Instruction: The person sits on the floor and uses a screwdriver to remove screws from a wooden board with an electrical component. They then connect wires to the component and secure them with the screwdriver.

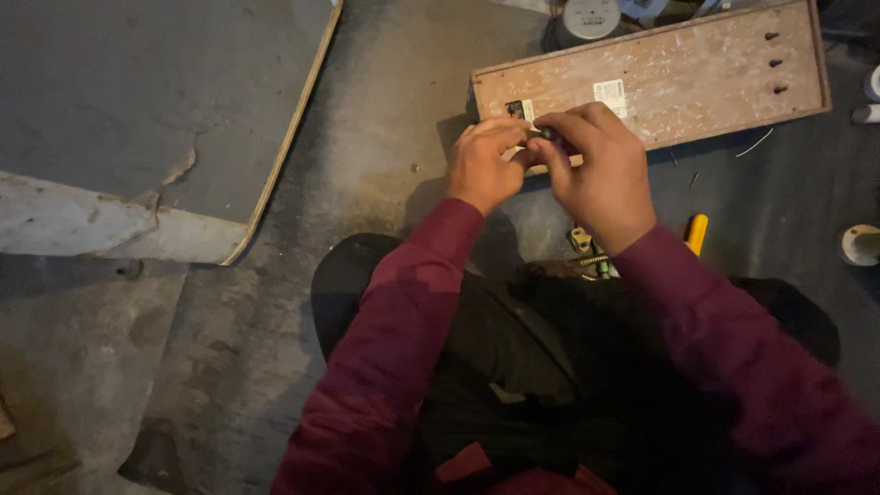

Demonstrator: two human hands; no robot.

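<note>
Small dark part (547,134) sits between the fingertips of both hands, just over the lower left edge of a long brown board (678,78) that lies on the concrete floor (385,137). Left hand (484,163) has its fingers bent and pinched toward the part from the left side. Right hand (600,174) comes from the right, with fingers curled over the part and grasping it; most of the part is hidden, so its shape I cannot tell. Both hands touch each other at the fingertips. Near the right wrist, a yellow handle (697,233) lies on the floor, and some small metal pieces (587,249) are just beside it. Both arms wear dark red sleeves (394,348).
</note>
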